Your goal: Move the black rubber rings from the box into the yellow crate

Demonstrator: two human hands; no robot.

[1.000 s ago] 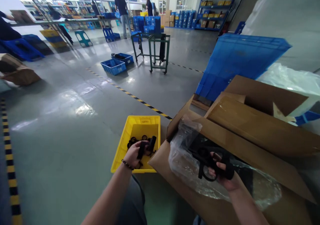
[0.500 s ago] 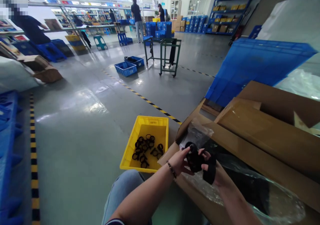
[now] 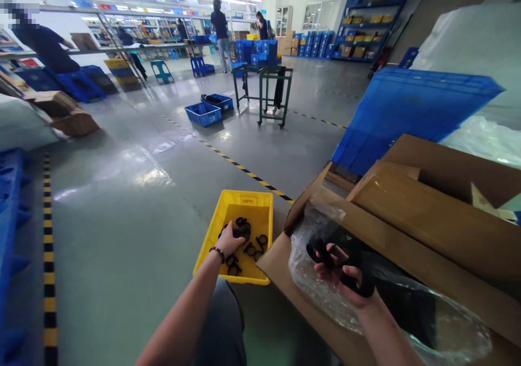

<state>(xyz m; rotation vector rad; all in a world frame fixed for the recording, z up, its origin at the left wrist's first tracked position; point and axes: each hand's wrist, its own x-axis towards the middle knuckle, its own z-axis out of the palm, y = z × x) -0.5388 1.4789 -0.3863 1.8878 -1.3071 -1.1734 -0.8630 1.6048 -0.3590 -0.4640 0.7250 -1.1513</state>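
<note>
My left hand [image 3: 230,239] reaches into the yellow bin [image 3: 211,249] on the floor, closed on a bunch of black rings [image 3: 243,229]. More black rings [image 3: 249,251] lie loose on the bin's bottom. My right hand [image 3: 344,280] is over the clear plastic liner [image 3: 309,279] of the open cardboard box [image 3: 399,214], fingers curled round several black ring parts [image 3: 325,251]. The box's inside is dark and mostly hidden by the liner.
A blue crate [image 3: 407,111] leans behind the box. A green metal cart [image 3: 264,92] and low blue bins [image 3: 203,113] stand farther off on the grey floor, past a yellow-black tape line [image 3: 228,159]. People stand by shelves at the back. A blue pallet [image 3: 10,235] lies at left.
My left hand left the box, where it met the right hand, and went back into the yellow bin with black rings. The right hand stayed over the liner, holding more parts.
</note>
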